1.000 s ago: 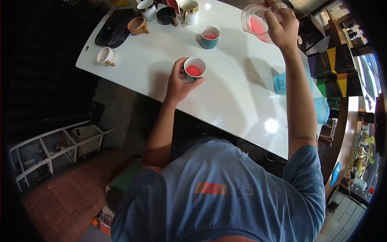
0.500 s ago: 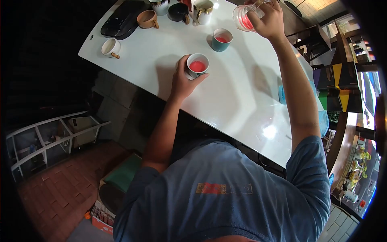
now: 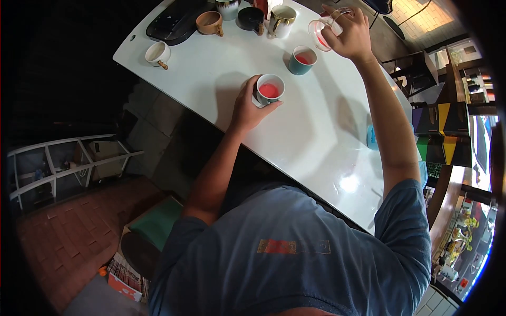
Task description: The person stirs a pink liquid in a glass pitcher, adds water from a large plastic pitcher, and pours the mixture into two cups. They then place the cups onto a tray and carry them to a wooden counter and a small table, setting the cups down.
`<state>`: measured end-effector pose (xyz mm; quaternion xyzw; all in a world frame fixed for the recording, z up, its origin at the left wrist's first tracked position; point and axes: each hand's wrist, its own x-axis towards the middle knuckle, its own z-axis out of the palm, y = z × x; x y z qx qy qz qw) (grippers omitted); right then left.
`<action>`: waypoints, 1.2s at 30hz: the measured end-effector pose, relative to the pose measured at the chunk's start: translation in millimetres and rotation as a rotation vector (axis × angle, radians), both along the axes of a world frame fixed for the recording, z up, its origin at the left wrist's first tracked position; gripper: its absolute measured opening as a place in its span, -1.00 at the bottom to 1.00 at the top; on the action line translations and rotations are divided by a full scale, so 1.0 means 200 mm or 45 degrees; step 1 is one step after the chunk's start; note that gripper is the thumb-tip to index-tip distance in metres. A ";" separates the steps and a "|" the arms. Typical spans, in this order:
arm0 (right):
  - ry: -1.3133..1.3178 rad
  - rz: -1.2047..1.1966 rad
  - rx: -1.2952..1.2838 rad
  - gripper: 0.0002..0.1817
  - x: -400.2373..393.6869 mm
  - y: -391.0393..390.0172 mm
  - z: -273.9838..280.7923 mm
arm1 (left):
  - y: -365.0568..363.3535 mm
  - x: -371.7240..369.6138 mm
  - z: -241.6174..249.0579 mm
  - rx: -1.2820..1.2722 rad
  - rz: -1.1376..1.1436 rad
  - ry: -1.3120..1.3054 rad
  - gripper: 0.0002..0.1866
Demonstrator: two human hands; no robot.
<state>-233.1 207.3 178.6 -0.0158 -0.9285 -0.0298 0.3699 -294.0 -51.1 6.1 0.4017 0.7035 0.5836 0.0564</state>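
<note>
My left hand point(image 3: 250, 108) is wrapped round a cup point(image 3: 270, 88) with red liquid inside, on the white table point(image 3: 305, 126). Up at the right, my right hand point(image 3: 349, 36) grips a clear glass jug point(image 3: 318, 35), tilted, with a little red in it. Between the two hands stands a teal cup point(image 3: 302, 60), which also holds red liquid. Nothing touches the teal cup.
Along the far edge are a brown cup point(image 3: 210, 23), a black cup point(image 3: 250, 20), a white and gold mug point(image 3: 282, 22) and a black tray point(image 3: 176, 23). A white cup point(image 3: 157, 54) sits at the left. Something blue point(image 3: 372, 138) lies beside my right forearm.
The view has shifted, so the table and cups appear slightly further right and lower. Less red shows in the jug than before. My left hand still holds its cup.
</note>
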 end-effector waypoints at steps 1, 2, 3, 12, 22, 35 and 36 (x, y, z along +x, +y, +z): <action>-0.024 0.001 0.000 -0.49 -0.01 0.00 0.00 | 0.00 0.00 0.00 0.029 -0.014 -0.041 -0.23; -0.024 0.004 0.001 -0.49 -0.01 0.00 0.00 | 0.00 0.00 0.00 0.030 -0.011 -0.041 -0.23; -0.048 -0.026 0.020 -0.49 -0.02 0.01 -0.01 | 0.00 0.00 -0.01 0.029 -0.004 -0.031 -0.23; -0.040 -0.015 0.092 -0.49 -0.04 0.01 -0.01 | 0.00 -0.01 -0.01 0.013 0.018 0.089 -0.24; -0.071 -0.004 0.092 -0.55 -0.06 -0.03 0.03 | 0.00 -0.01 -0.02 0.060 0.007 0.027 -0.24; -0.032 0.007 0.115 -0.58 -0.05 -0.03 0.01 | 0.00 -0.02 -0.01 0.018 0.009 0.087 -0.26; -0.036 0.011 0.128 -0.57 -0.05 -0.03 0.01 | 0.00 -0.02 -0.01 0.021 0.013 0.087 -0.26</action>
